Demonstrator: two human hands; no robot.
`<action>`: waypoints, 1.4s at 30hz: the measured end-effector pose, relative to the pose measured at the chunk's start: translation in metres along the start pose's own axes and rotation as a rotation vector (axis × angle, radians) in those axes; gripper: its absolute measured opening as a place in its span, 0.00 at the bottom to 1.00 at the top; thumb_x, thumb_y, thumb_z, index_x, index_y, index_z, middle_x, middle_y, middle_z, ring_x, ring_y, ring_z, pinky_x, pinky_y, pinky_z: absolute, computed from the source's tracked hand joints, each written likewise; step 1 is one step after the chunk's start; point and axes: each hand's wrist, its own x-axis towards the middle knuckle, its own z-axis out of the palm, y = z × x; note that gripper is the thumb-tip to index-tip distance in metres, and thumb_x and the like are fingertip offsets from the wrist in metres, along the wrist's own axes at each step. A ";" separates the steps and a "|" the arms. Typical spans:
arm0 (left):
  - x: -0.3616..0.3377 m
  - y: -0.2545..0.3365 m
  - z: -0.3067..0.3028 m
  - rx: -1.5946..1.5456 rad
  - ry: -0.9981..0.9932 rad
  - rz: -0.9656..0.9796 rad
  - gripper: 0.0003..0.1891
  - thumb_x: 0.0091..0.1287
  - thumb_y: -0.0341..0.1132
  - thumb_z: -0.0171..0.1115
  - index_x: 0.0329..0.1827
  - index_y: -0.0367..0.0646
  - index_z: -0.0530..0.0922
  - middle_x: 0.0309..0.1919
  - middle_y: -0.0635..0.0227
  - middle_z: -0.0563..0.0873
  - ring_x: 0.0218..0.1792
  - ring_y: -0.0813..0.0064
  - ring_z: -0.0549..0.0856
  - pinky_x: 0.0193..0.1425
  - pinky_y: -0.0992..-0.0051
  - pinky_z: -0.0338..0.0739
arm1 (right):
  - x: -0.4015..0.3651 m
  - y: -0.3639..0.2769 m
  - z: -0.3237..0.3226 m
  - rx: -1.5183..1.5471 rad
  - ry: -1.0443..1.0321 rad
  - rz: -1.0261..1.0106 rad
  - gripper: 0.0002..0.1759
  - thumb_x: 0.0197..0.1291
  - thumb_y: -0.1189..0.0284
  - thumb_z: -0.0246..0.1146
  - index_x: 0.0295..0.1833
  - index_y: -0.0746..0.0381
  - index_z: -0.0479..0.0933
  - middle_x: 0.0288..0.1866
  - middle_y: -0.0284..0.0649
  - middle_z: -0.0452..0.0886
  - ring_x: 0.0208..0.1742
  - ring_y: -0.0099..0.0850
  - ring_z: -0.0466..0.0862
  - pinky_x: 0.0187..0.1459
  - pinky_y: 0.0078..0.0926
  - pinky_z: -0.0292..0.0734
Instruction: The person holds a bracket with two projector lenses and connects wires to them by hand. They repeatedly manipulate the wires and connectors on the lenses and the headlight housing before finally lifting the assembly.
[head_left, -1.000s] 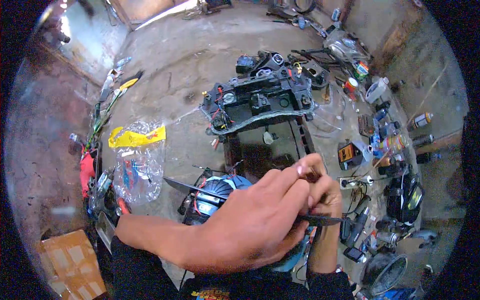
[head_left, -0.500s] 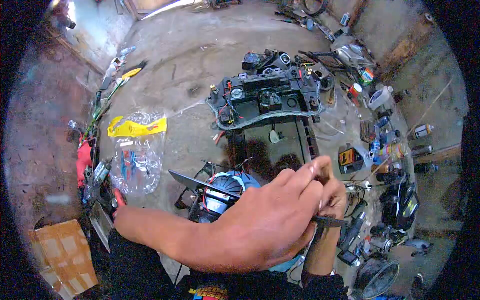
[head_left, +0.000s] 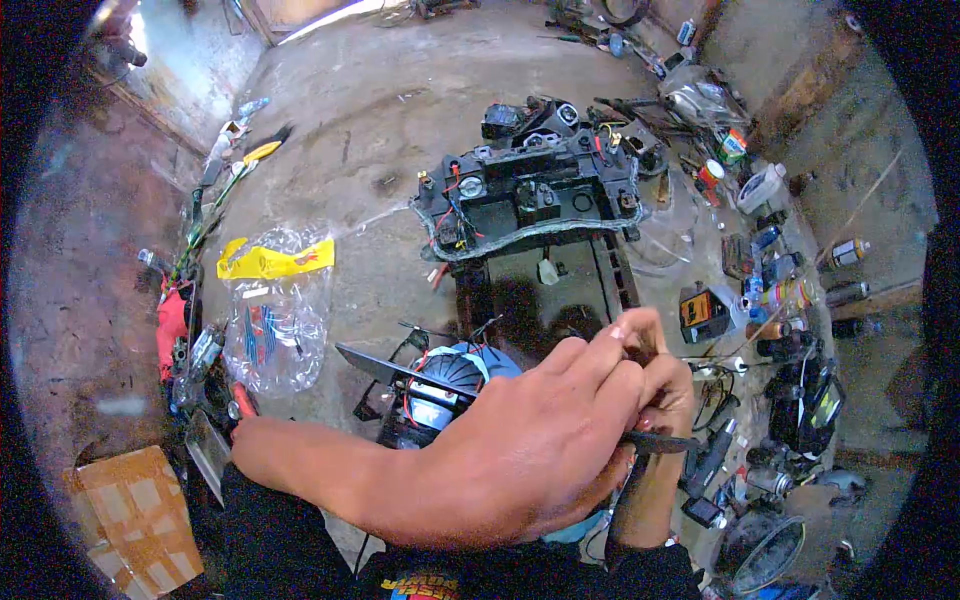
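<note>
My left hand (head_left: 560, 435) reaches across from the left, fingers curled and bunched against my right hand (head_left: 668, 392). A long, dark, flat blade-like strip (head_left: 400, 372) runs under my left hand; what seems to be its other end shows at the right, in front of my right wrist. My left hand closes round its hidden middle. The fingers of my right hand are bent in a pinch; what lies between them is hidden. Just beyond my left hand sits a round, finned black part with a silvery body (head_left: 432, 413) and red wires, partly covered by the strip.
A black plastic housing (head_left: 540, 215) with loose wires lies ahead. To the left are a clear plastic bag (head_left: 275, 340) with a yellow label and a piece of cardboard (head_left: 140, 515). Bottles, a black container (head_left: 705, 312) and tools crowd the right side.
Both hands keep nearly the same pose, with only slight finger movement. The camera view has shifted a little.
</note>
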 end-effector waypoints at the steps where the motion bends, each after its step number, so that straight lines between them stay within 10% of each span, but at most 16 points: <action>1: -0.001 -0.001 0.001 0.009 0.012 0.003 0.21 0.61 0.32 0.75 0.51 0.40 0.71 0.45 0.51 0.75 0.47 0.46 0.80 0.49 0.53 0.80 | -0.002 0.003 -0.003 0.021 -0.021 -0.011 0.20 0.57 0.51 0.81 0.36 0.57 0.88 0.61 0.48 0.76 0.65 0.46 0.79 0.71 0.49 0.70; 42: 0.001 0.013 -0.003 0.044 -0.034 -0.165 0.21 0.58 0.34 0.82 0.37 0.43 0.71 0.32 0.61 0.74 0.34 0.55 0.78 0.35 0.60 0.73 | 0.005 -0.001 -0.012 -0.050 -0.179 -0.080 0.17 0.59 0.55 0.79 0.43 0.58 0.92 0.63 0.48 0.75 0.68 0.46 0.78 0.68 0.47 0.74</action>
